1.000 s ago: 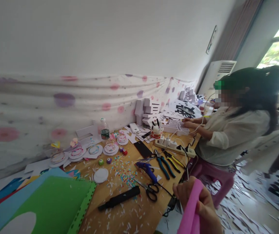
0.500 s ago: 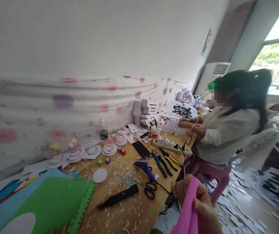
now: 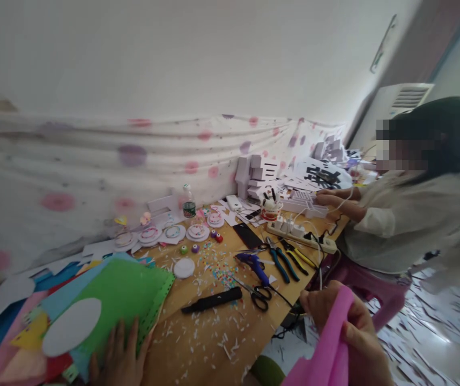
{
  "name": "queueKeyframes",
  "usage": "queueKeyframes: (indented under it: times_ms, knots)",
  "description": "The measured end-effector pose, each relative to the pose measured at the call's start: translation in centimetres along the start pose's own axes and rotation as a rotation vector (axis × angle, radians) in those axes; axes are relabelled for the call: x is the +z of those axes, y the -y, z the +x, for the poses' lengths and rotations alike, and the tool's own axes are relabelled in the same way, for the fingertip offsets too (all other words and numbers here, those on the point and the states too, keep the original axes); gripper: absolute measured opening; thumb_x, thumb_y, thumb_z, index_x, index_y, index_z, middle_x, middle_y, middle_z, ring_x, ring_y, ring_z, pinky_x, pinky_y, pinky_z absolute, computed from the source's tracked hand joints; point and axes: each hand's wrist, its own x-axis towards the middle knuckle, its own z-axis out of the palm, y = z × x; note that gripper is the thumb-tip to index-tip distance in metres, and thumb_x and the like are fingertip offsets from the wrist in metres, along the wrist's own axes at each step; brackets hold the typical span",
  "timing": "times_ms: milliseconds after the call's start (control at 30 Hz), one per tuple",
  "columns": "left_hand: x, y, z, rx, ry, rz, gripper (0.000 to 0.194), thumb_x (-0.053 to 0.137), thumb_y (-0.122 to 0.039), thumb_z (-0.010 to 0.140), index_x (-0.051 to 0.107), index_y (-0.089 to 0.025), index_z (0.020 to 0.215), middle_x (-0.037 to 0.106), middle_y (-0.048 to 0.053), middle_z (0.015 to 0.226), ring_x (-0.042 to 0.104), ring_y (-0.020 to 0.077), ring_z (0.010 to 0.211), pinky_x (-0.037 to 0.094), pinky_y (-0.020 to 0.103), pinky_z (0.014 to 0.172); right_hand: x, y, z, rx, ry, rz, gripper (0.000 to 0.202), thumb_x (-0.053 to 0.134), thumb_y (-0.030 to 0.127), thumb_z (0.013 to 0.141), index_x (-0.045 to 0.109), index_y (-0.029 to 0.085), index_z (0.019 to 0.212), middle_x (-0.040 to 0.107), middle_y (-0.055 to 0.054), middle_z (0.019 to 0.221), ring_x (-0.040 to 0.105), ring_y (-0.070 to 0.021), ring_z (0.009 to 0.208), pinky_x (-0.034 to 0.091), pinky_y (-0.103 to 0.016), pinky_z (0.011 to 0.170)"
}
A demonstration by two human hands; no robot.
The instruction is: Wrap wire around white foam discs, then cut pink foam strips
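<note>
My left hand point(image 3: 119, 354) lies on a stack of coloured sheets, its fingers apart over the front of a green sheet point(image 3: 127, 292). A white oval point(image 3: 72, 327) rests on that sheet, left of the hand. Off the table's right edge, my right hand point(image 3: 361, 332) is closed round a folded, soft-looking pink sheet point(image 3: 328, 343). The sheet hangs down out of the bottom of the view. Between the hands, a black tapered tool or sleeve point(image 3: 213, 300), scissors point(image 3: 259, 297) and a blue glue gun point(image 3: 256, 267) lie on the table.
Pliers point(image 3: 281, 262), yellow-handled cutters point(image 3: 298, 256) and a power strip point(image 3: 302, 237) lie along the right edge. Small beads point(image 3: 224, 276) and paper scraps are scattered about. Bracelets on white discs point(image 3: 198, 231) and a bottle point(image 3: 188, 202) stand behind. A co-worker point(image 3: 423, 214) sits at right.
The view has shifted left, so the table appears further right. My left hand has come further into view onto the green sheet. My right hand still holds the pink sheet.
</note>
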Motion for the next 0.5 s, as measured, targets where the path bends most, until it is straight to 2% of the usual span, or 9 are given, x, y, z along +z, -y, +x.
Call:
queueKeyframes:
  times_ms: [33,100,200,300,500]
  knots:
    - [-0.6,-0.1,-0.2,-0.002,0.028,0.017,0.061,0.036,-0.003,0.09,0.055,-0.027,0.143,0.045,0.015,0.156,0.045,0.0376,0.142,0.044,0.062,0.1,0.2,0.1,0.0,-0.006,-0.006,-0.008,0.038,0.086,0.05,0.069,0.059,0.023,0.067,0.044,0.005,0.053,0.036,-0.0142,0.049,0.039,-0.031,0.055]
    - [-1.7,-0.3,-0.4,-0.088,0.017,0.022,0.056,0.038,-0.008,0.093,0.05,-0.02,0.147,0.04,0.021,0.158,0.042,0.0373,0.143,0.039,0.062,0.106,0.5,0.5,0.2,-0.019,-0.01,-0.031,0.037,0.085,0.05,0.07,0.06,0.023,0.065,0.044,0.005,0.051,0.037,-0.0143,0.047,0.039,-0.032,0.053]
    - [-2.4,-0.4,-0.2,-0.123,-0.021,-0.075,0.052,0.036,-0.011,0.097,0.05,-0.015,0.147,0.04,0.026,0.156,0.043,0.0388,0.143,0.039,0.063,0.105,1.0,0.9,0.6,-0.023,-0.018,-0.07,0.038,0.085,0.05,0.068,0.06,0.022,0.061,0.043,0.005,0.05,0.039,-0.0139,0.046,0.04,-0.032,0.052]
    - [-2.1,-0.1,0.3,-0.14,-0.035,-0.138,0.049,0.032,-0.017,0.101,0.048,-0.013,0.148,0.04,0.027,0.156,0.043,0.039,0.143,0.04,0.063,0.104,1.1,1.2,0.6,-0.04,-0.07,-0.087,0.041,0.088,0.051,0.063,0.059,0.022,0.058,0.045,0.005,0.05,0.041,-0.014,0.045,0.042,-0.035,0.056]
    - [-0.8,0.3,1.8,-0.196,-0.103,-0.235,0.05,0.033,-0.027,0.103,0.052,-0.008,0.145,0.044,0.031,0.153,0.045,0.0416,0.141,0.039,0.068,0.105,0.3,1.8,0.2,-0.033,-0.175,-0.131,0.044,0.087,0.055,0.057,0.056,0.024,0.057,0.042,0.007,0.043,0.036,-0.0147,0.04,0.038,-0.041,0.062]
